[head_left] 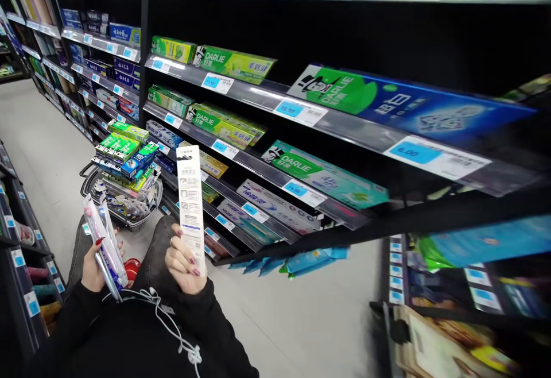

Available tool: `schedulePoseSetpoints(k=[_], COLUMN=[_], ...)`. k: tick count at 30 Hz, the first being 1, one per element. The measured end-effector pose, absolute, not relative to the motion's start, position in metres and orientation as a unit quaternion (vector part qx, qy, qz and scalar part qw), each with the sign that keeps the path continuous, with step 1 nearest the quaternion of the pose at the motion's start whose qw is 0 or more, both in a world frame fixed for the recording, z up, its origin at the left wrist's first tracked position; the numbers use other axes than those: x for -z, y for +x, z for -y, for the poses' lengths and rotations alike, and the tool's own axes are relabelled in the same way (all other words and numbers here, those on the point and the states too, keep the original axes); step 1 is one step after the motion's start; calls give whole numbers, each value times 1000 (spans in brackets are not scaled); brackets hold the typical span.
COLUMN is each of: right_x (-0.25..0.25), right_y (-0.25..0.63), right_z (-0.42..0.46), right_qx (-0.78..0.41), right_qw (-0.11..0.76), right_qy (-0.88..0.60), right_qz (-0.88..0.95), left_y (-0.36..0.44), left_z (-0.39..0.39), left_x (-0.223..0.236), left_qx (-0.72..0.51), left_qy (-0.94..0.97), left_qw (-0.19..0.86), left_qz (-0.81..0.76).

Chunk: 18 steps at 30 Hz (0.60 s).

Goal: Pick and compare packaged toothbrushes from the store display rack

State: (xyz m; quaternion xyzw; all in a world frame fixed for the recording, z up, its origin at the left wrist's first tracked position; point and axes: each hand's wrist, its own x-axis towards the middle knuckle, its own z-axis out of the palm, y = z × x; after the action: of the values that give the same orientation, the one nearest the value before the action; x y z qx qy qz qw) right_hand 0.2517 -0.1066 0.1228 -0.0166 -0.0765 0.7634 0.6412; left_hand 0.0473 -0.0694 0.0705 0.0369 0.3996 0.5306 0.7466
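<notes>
My right hand [186,258] is closed around the lower end of a toothbrush package [190,194]. Its white printed back faces me, and the package stands nearly upright. In my left hand [93,266] are several toothbrush packs [105,243] in clear plastic, gripped together and tilted. Just beyond my knees stands a shopping basket [158,197] on the floor. Green and blue toothpaste boxes [119,147] are piled on top of it, over more packaged goods [129,204].
Shelves of DARLIE toothpaste boxes [235,63] with blue price tags [288,108] rise close on my right. Another shelf unit [26,251] runs along the left. Blue packets [316,260] stick out under the right shelf. White earphone cords [170,315] hang over my front.
</notes>
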Motion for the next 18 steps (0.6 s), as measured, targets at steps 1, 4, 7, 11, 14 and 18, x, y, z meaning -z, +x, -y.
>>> schedulePoseSetpoints(k=[1,4,7,11,14,18], right_x=[-120,-114,-112,-120,-133,-149], right_y=[253,255,255,255,256,262], right_z=[106,106,107,107,103,92], right_qx=[-765,-764,-743,-682,-627,-597], right_qw=[640,638,664,697,710,723], right_qy=[27,76,7,-177,-267,-290], right_qz=[61,53,77,136,177,190], left_y=[48,48,48,46,44,42], left_z=[70,70,70,70,70,70], left_x=[-72,-73,-72,-70,-69,-66], left_qx=[-529,-524,-521,-517,-507,-501], left_qy=[39,42,52,59,73,82], left_qw=[747,751,754,755,759,762], left_qz=[-400,-399,-396,-399,-401,-403])
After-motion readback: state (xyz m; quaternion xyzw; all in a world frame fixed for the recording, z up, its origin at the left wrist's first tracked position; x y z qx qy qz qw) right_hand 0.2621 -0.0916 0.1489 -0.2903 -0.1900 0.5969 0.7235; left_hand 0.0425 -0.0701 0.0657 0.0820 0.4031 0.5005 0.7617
